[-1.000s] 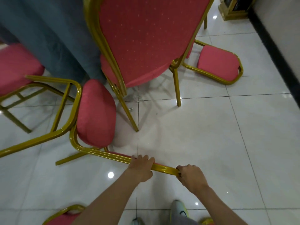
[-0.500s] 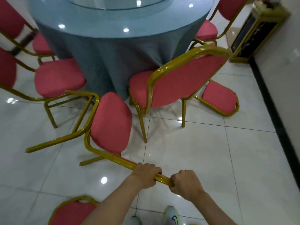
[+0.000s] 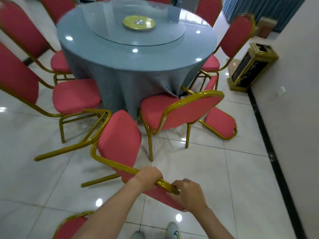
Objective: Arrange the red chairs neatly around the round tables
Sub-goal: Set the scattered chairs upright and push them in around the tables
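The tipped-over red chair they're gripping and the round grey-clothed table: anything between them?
In the head view, nothing stands between: the tipped red chair's seat almost meets the table's grey cloth. Both hands, left and right, grip its gold frame.

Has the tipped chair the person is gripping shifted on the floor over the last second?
Cannot tell. The camera tilted up. The tipped chair keeps roughly its place beside the upright chair, both hands on its frame.
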Demonstrator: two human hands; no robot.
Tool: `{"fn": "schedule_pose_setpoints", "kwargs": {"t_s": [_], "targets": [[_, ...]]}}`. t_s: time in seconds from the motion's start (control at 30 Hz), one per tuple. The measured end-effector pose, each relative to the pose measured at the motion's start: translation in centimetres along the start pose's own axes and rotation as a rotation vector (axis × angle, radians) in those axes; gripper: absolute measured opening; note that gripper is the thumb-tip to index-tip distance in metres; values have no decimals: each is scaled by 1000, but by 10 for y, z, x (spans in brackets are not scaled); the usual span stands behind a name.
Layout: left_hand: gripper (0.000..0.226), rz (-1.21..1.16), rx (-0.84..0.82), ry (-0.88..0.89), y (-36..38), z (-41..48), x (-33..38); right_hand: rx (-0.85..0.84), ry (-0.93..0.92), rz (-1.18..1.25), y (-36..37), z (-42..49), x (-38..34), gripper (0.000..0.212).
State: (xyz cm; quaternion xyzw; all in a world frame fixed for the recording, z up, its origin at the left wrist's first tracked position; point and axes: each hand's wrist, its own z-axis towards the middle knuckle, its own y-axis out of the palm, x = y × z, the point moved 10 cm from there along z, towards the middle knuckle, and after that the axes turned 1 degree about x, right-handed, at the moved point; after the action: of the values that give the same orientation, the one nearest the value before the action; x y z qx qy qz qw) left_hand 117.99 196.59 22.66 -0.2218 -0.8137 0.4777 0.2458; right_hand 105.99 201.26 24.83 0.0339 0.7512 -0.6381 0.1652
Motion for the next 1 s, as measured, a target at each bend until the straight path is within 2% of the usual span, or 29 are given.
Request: {"fn": "schedule_pose_setpoints", "kwargs": {"t_s": [0.03, 0.17, 0.27, 0.3, 0.43, 0.57, 0.8, 1.0], "targets": [[13, -2, -13, 5, -2, -3, 0, -49, 14, 77, 1, -4, 0, 34], [13, 23, -50, 23, -6, -12, -5, -337, 134, 216, 40, -26, 26, 40], [12, 20, -54, 31, -17, -15, -10, -489, 199, 225, 78, -40, 54, 19], [11, 12, -50, 30, -20, -16, -12, -519, 197, 193, 88, -42, 61, 18], [13, -3, -20, 26, -30, -20, -16, -545, 134, 135, 88, -33, 75, 14], [14, -73, 16, -15, -39, -19, -24, -532, 18, 51, 66, -9, 83, 19], [13, -172, 137, -77, -85, 9, -25, -383, -69, -37, 1, 36, 117, 28], [10, -229, 167, -144, -108, 17, -40, -346, -142, -111, -47, 65, 116, 18]]}}
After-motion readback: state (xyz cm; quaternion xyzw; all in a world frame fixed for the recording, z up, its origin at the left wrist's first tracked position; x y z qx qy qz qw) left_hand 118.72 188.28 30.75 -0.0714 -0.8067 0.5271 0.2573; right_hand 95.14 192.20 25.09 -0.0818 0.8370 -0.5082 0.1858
